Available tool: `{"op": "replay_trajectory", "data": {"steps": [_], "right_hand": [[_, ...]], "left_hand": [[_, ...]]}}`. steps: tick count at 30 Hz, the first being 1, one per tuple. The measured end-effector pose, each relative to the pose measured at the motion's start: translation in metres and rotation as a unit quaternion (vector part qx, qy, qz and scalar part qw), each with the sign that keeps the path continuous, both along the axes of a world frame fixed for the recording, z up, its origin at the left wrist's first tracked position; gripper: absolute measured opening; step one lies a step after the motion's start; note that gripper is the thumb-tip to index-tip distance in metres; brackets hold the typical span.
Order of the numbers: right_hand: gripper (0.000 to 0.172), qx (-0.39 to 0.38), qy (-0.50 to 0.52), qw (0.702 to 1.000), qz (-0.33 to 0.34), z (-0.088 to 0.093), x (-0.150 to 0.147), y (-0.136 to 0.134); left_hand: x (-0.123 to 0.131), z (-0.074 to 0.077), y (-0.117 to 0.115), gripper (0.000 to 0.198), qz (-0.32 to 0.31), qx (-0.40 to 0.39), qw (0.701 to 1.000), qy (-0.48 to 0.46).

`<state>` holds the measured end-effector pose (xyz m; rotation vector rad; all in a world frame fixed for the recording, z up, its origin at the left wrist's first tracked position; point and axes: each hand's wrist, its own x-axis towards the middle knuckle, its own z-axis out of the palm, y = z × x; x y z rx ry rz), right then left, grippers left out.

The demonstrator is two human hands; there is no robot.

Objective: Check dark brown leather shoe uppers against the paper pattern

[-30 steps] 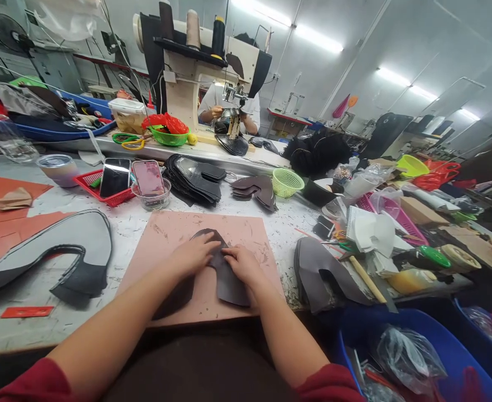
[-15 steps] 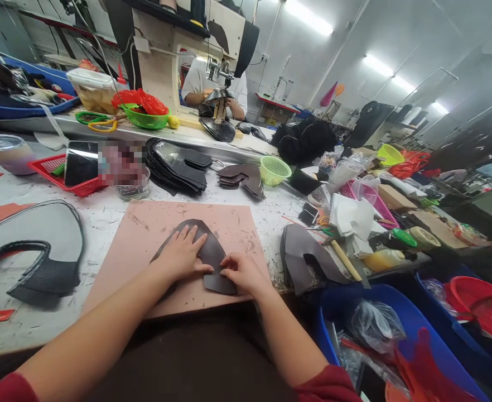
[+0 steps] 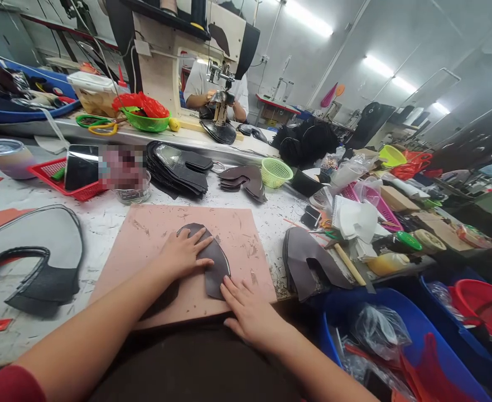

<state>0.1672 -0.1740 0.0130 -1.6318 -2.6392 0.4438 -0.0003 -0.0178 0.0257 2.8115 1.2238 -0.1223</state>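
A dark grey, curved shoe-upper piece [image 3: 217,273] lies on a pinkish board [image 3: 141,234] in front of me. My left hand [image 3: 183,254] rests on its upper part, fingers spread and pressing it flat. My right hand [image 3: 252,312] lies at the piece's lower right edge, fingers stretched out with the tips touching it. A thin pale line shows along the right edge, just above those fingertips. Part of the piece is hidden under my left hand and forearm.
Similar dark pieces [image 3: 308,259] lie right of the board, beside a wooden-handled hammer [image 3: 348,263]. Stacked black pieces [image 3: 174,170] and a light green basket [image 3: 276,172] stand behind. A sewing machine [image 3: 158,61] rises at the back, a person behind it. Blue bins [image 3: 325,335] stand at lower right.
My right hand has gone from pinching the piece's right edge to lying with its fingers extended there, slightly lower. The pale line along that edge now shows. My left hand stays on the piece.
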Motion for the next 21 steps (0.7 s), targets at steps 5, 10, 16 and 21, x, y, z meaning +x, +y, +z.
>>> {"op": "replay_trajectory", "data": {"steps": [5,10,16,21], "right_hand": [[0.042,-0.048,-0.036,0.998,-0.005,0.037,-0.005,-0.008],[0.030,0.013,0.062,0.997,-0.041,0.056,-0.022,0.052],[0.044,0.077,0.159,0.981,-0.076,0.000,-0.060,0.141],[0.045,0.098,0.089,0.988,-0.074,-0.020,-0.069,0.150]], "left_hand": [[-0.014,0.008,0.034,0.045,-0.057,-0.056,0.996,-0.029],[-0.039,0.009,0.046,0.027,-0.099,-0.085,0.990,-0.059],[-0.054,-0.015,0.010,0.036,-0.077,0.035,0.994,-0.074],[-0.060,-0.028,-0.032,0.049,0.024,0.086,0.994,-0.058]]}}
